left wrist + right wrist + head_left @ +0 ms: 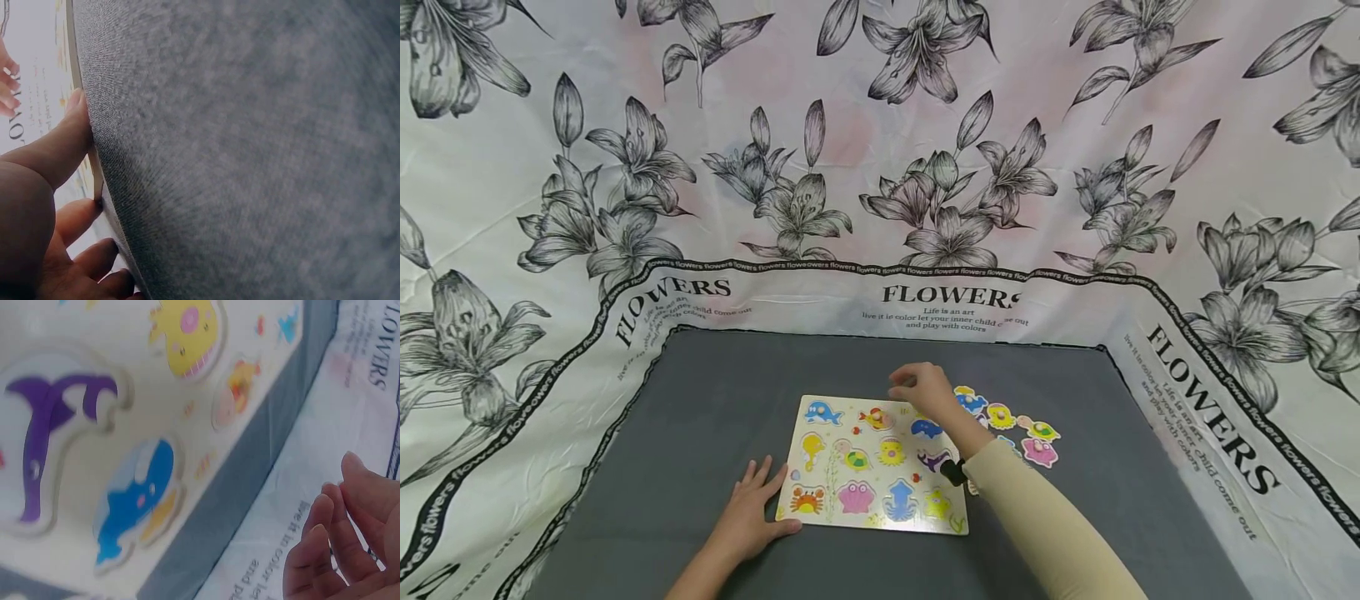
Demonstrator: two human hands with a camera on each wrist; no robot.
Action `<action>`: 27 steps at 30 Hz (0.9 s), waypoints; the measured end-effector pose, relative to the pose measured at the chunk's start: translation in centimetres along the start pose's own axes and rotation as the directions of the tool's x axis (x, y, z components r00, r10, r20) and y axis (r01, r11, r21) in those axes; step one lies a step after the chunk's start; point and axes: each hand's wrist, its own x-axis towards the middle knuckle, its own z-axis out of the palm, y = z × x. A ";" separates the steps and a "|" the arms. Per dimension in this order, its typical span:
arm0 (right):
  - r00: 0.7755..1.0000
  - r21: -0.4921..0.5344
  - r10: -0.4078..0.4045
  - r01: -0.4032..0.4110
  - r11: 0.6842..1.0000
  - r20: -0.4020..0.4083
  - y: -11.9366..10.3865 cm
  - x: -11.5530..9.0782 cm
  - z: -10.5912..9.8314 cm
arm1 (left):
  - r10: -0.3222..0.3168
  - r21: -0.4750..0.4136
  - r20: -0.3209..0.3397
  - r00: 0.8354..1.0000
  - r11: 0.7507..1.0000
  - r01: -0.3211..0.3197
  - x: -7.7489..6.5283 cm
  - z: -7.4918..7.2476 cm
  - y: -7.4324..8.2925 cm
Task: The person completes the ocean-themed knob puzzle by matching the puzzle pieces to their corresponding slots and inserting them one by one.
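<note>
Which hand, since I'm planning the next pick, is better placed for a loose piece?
Probably the right hand: it looks empty and is nearer the loose pieces; the left hand touches the board.

Bright, even head view; dimmer left wrist view with blurred grey cloth [250,156]

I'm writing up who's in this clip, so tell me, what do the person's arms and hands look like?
The left hand and right hand are both bare, with no gloves. The right arm wears a long, plain cream sleeve; a small black object shows by its cuff, too small to make out. No sleeve shows on the left forearm.
</note>
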 end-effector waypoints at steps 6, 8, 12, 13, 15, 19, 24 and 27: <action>0.999 0.040 -0.013 0.014 0.999 -0.042 0.5 -0.7 -1.7 | 0.008 0.007 -0.008 1.000 1.000 -0.008 0.0 0.0 -0.2; 0.999 0.051 -0.015 0.018 0.999 -0.052 0.9 -1.0 -2.2 | 0.003 0.007 0.001 1.000 1.000 -0.003 0.1 0.0 -0.2; 0.997 0.063 -0.018 0.024 0.998 -0.080 2.1 -1.5 -3.5 | 0.002 0.006 0.008 1.000 1.000 -0.002 0.1 0.0 0.0; 0.996 0.068 -0.022 0.028 0.997 -0.089 2.4 -1.5 -3.8 | 0.001 0.005 0.008 1.000 1.000 -0.001 0.1 0.0 0.0; 0.994 0.079 -0.022 0.030 0.996 -0.109 3.2 -1.6 -4.3 | 0.002 0.005 0.008 1.000 1.000 -0.002 0.1 0.0 0.0; 0.988 0.086 0.000 0.014 0.996 -0.152 4.8 -1.7 -5.4 | 0.003 0.009 0.009 1.000 1.000 -0.003 0.1 0.0 0.0; 0.983 0.100 0.082 -0.066 0.993 -0.164 6.4 -1.8 -6.1 | 0.005 0.003 0.004 1.000 1.000 -0.005 0.1 0.1 0.0; 0.978 0.107 0.136 -0.120 0.987 -0.157 7.4 -1.8 -6.3 | 0.007 -0.001 0.000 1.000 1.000 -0.007 0.1 0.1 0.1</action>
